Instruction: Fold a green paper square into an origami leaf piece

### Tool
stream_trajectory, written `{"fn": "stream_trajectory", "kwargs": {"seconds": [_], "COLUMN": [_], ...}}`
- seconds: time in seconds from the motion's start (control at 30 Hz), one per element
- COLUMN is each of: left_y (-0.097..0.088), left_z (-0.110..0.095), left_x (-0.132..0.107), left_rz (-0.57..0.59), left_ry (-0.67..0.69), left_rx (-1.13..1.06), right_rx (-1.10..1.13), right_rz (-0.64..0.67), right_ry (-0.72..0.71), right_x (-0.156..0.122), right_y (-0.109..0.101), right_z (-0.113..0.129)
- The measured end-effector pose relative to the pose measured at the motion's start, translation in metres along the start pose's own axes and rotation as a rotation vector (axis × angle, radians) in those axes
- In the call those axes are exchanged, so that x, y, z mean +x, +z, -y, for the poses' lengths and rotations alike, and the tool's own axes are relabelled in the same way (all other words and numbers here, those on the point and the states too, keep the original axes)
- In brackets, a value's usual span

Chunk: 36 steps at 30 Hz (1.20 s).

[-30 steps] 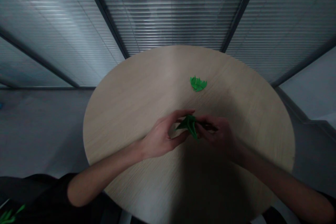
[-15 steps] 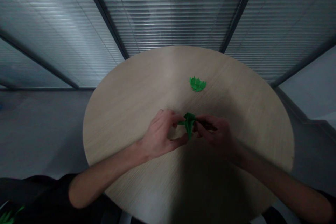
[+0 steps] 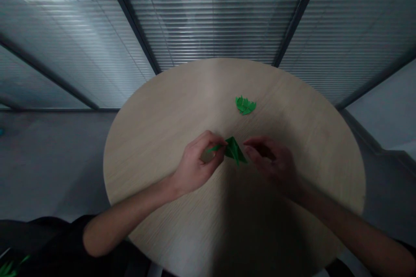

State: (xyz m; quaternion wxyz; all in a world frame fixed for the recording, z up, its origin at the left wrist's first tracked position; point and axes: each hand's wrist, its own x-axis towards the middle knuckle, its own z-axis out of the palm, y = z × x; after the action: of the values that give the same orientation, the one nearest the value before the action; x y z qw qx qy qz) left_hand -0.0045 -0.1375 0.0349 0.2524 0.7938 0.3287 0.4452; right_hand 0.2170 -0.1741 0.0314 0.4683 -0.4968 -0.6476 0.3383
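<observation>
Between the thumb and fingers of my left hand (image 3: 199, 162), a green folded-paper origami piece (image 3: 234, 150) is pinched at its left side. Pointed flaps of the paper spread down and to the right, and a thin green tip sticks out left behind the fingers. My right hand (image 3: 273, 160) hovers just right of the paper, its thumb and index finger curved and slightly apart, with nothing visible between them. Farther back on the table lies a small cluster of green folded paper pieces (image 3: 245, 105).
Both hands are over a round light-wood table (image 3: 156, 125). Glass partitions with horizontal blinds (image 3: 214, 26) stand behind it, divided by dark frames. Grey floor (image 3: 65, 160) shows at the left. Some green pieces (image 3: 11, 267) appear in the bottom left corner.
My right hand has let go of the paper and moved slightly right. The left fingers have closed on the paper's left side, and its flaps now fan out wider to the right.
</observation>
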Motion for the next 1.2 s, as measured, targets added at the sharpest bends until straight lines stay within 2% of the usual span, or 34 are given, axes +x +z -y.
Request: {"fn": "stream_trajectory", "kwargs": {"seconds": [0.07,0.2,0.33,0.57,0.83,1.0,1.2], "left_y": [0.0,0.002,0.004,0.002,-0.001,-0.002,-0.006], "left_z": [-0.001,-0.002,0.002,0.004,-0.001,-0.004,-0.008], "left_x": [0.0,-0.003,-0.006,-0.005,-0.002,0.0,0.001], "left_rz": [0.036,0.124,0.09,0.094,0.072,0.071,0.152], "left_ry": [-0.027,-0.071,-0.073,0.046,0.105,0.127,0.192], "left_rx": [-0.05,-0.173,-0.202,-0.163,-0.109,-0.092,-0.106], "right_rx": [0.025,0.169,0.301,0.376,0.452,0.462,0.513], "right_rz": [0.002,0.198,0.309,0.313,0.328,0.324,0.254], "right_ry": [-0.018,-0.008,0.076,0.182,0.167,0.225,0.228], "right_x": [0.002,0.003,0.003,0.002,0.002,0.002,0.004], "right_y": [-0.002,-0.003,-0.001,0.001,0.001,0.001,0.0], "right_z": [0.002,0.004,0.003,0.001,0.0,0.001,0.001]}}
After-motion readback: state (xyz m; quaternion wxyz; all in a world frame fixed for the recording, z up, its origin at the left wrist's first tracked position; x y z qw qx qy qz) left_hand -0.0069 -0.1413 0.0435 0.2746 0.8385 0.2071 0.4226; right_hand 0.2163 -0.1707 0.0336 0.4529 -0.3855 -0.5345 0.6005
